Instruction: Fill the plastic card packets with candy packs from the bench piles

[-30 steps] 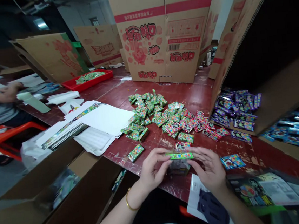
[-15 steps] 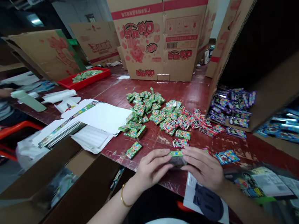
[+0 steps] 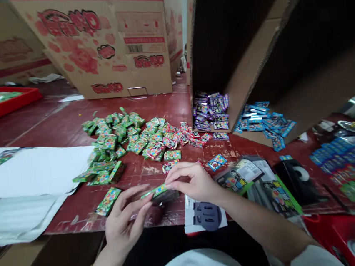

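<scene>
My right hand [image 3: 191, 182] pinches the right end of a small stack of packets [image 3: 161, 194], a green one on top and dark ones under it, held just above the table's near edge. My left hand [image 3: 126, 221] has its fingers stretched out against the stack's left end and underside. A single green packet [image 3: 108, 200] lies on the table just left of my left hand. Beyond my hands spreads a heap of green packets [image 3: 115, 137] that runs into red ones [image 3: 178, 139].
White sheets [image 3: 37, 171] lie at the left. A tipped carton holds purple packets [image 3: 210, 113] and blue packets [image 3: 262, 118]. Printed cards and dark trays [image 3: 263, 179] sit at the right, with stacked packets [image 3: 350, 162] beyond. A red tray [image 3: 8, 101] and tall cartons [image 3: 108, 39] stand behind.
The view has swung to the right, so the table and heaps shifted left. My left hand has opened and slid to the stack's left end, while my right hand keeps its pinch on top.
</scene>
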Tool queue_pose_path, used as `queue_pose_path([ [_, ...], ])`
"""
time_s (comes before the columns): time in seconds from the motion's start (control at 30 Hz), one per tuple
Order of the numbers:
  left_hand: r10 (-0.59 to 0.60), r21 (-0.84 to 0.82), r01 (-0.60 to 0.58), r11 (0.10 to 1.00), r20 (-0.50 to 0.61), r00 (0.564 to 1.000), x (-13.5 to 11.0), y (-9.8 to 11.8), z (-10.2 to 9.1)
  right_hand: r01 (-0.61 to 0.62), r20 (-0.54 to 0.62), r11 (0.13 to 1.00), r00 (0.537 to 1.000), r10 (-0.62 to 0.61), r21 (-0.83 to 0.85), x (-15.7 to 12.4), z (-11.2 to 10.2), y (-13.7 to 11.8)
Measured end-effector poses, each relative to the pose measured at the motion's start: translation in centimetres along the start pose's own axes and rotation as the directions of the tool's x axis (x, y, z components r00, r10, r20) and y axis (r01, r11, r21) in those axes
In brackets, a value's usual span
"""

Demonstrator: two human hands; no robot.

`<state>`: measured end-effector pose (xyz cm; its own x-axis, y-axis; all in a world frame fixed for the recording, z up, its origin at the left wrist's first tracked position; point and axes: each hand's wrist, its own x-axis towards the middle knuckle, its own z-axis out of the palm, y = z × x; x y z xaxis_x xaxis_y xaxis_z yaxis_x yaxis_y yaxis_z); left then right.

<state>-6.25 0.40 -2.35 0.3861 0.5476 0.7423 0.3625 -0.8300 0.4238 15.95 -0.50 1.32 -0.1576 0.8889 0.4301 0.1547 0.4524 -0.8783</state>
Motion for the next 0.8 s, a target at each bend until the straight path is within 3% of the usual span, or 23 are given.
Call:
queue_pose_path([
  [0.13, 0.037, -0.08, -0.036, 0.996, 0.018, 0.999, -0.1, -0.8, 0.7, 0.148, 0.051, 0.981, 0.988, -0.143, -0.122, -1.0, -0.2, 1.0],
  [0.27, -0.098, -0.266, 0.085, 0.96, -0.033, 0.995, -0.5, -0.7, 2.8, 0.323, 0.091, 0.923, 0.946, -0.31, -0.212, -2.4, 0.2, 2.6],
  [0.33, -0.19, -0.359, 0.155, 0.92, -0.064, 0.98, -0.7, -0.6, 4.1, 0.336, 0.114, 0.909, 0.941, -0.317, -0.247, -2.7, 0.5, 3.2],
  [0.43, -0.327, -0.345, 0.268, 0.899, -0.124, 0.937, -0.4, -0.6, 5.5, 0.32, 0.123, 0.903, 0.947, -0.296, -0.288, -1.9, 0.9, 3.8],
  [0.53, -0.41, -0.265, 0.364, 0.893, -0.144, 0.901, 1.4, -2.4, 5.1, 0.209, -0.01, 0.946, 0.976, -0.219, -0.249, -0.6, -0.4, 4.1],
  [0.63, -0.498, -0.211, 0.462, 0.861, -0.172, 0.85, 3.5, -6.5, 3.6, 0.0, -0.243, 0.977, 0.969, -0.052, -0.211, -1.2, -3.5, 3.8],
  [0.67, -0.547, -0.145, 0.53, 0.836, -0.134, 0.826, 3.9, -8.0, 3.1, -0.078, -0.271, 0.97, 0.962, 0.013, -0.231, -2.3, -4.6, 3.7],
  [0.73, -0.592, -0.064, 0.588, 0.806, -0.076, 0.802, 4.0, -10.7, 2.6, -0.2, -0.168, 0.924, 0.974, 0.151, -0.325, -5.4, -6.0, 3.4],
  [0.8, -0.601, 0.006, 0.602, 0.799, -0.057, 0.798, 3.3, -11.8, 2.7, -0.222, 0.064, 0.874, 0.959, 0.275, -0.432, -9.4, -6.0, 3.7],
])
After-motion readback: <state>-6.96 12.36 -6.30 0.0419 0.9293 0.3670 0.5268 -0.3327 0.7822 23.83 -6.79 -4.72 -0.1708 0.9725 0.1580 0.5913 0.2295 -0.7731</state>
